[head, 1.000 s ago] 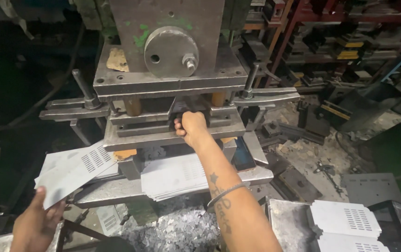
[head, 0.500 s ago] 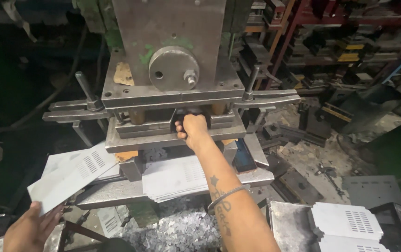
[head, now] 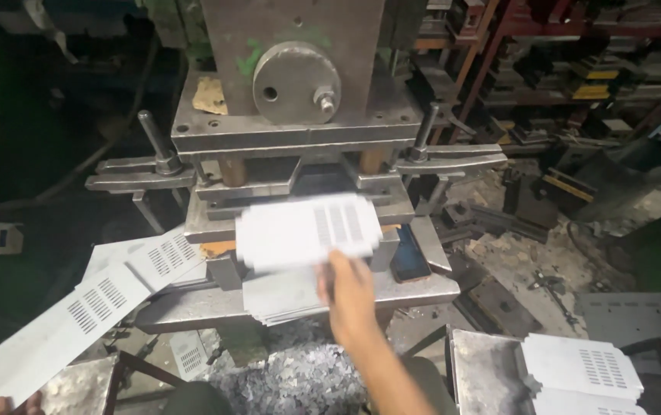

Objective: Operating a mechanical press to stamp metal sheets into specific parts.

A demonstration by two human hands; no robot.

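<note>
A: Right hand (head: pixel 349 296)?

B: Raised in front of the press (head: pixel 299 123), fingers closed on the lower edge of a white slotted sheet (head: pixel 307 229). The sheet is blurred. It sits flat and level, just in front of the gap between the upper and lower steel blocks, above the bed plate (head: pixel 415 288). Slots show as a dark block on its right half.

A: Left hand (head: pixel 13 404)?

B: Only the fingertips show, at the bottom left corner of the view. They pinch the near end of a second slotted sheet (head: pixel 76 327), which runs up and to the right, tilted, toward the press. Two groups of slots are visible on it, one mid-length, one near the far end. How firm the pinch is I cannot tell, but the fingers are closed on the sheet edge.

A: Anything under the right-hand sheet?

B: A small stack of plain grey blanks (head: pixel 280 296) lies on the bed plate, just left of the right wrist.

A: Surroundings?

B: A heap of metal scrap (head: pixel 292 380) sits on the floor below the bed plate. At lower right, a metal bin (head: pixel 484 369) holds a pile of finished slotted sheets (head: pixel 584 369). Two clamp bars (head: pixel 142 175) reach out left and right of the press, each with an upright bolt. Behind, on the right, red racks (head: pixel 576 46) carry dark steel parts.
</note>
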